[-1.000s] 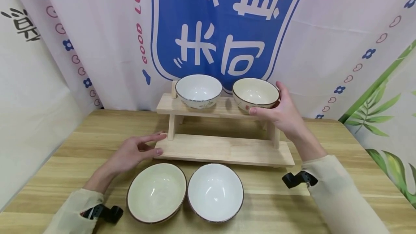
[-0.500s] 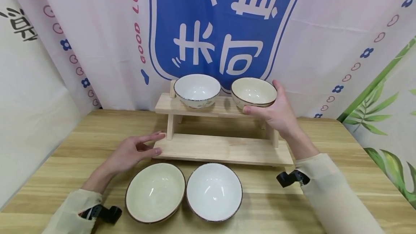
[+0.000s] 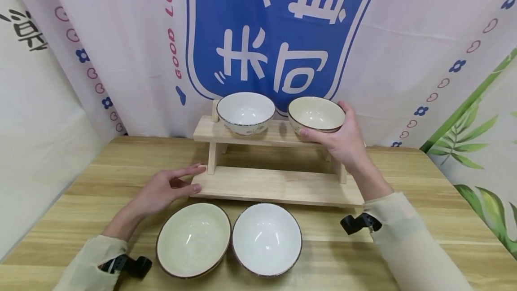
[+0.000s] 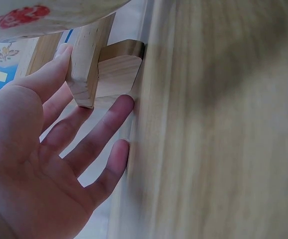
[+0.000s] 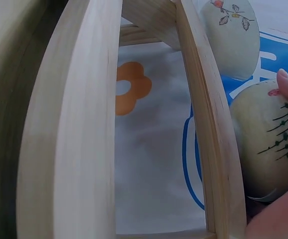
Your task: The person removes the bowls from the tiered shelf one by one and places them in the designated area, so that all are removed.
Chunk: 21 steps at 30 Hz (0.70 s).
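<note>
My right hand (image 3: 343, 140) grips a cream bowl (image 3: 315, 113) with a dark rim on the right of the upper shelf, thumb on its near side and fingers at its far right. Green sprigs and a red mark show on its outer wall in the right wrist view. Beside it stands a white bowl (image 3: 245, 110) with a speckled rim. My left hand (image 3: 163, 191) holds the left end of the two-tier wooden stand (image 3: 278, 185), thumb toward the front and index finger toward the back. In the left wrist view, the ring and little fingers spread below the board.
In front of the stand, a larger cream bowl (image 3: 194, 240) and a white bowl (image 3: 267, 240) sit side by side on the wooden table (image 3: 335, 264). A printed curtain (image 3: 404, 57) hangs right behind the stand.
My right thumb has slid left along the cream bowl's near side, and the bowl has turned slightly, its red mark passing out of the head view. My left hand stays put.
</note>
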{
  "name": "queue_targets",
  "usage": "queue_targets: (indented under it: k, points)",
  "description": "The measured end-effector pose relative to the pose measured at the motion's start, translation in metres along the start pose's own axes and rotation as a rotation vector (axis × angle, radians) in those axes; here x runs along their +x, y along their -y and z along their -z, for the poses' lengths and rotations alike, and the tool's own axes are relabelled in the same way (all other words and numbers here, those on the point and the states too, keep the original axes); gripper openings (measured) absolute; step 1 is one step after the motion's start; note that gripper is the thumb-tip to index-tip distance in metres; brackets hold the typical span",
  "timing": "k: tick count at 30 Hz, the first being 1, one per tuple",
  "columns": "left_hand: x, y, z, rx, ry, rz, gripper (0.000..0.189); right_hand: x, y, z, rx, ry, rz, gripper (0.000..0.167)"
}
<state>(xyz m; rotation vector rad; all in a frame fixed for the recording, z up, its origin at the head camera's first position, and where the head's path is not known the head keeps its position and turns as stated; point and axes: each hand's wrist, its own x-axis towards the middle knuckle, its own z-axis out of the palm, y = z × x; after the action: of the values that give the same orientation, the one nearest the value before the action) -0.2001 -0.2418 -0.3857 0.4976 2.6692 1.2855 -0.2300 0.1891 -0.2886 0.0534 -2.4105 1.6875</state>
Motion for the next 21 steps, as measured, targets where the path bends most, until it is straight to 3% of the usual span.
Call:
queue_targets:
  k: [21]
  points:
    - [0.000, 0.002, 0.000, -0.027, 0.006, 0.005, 0.053, -0.013, -0.002, 0.005, 0.053, 0.025, -0.014, 0.127]
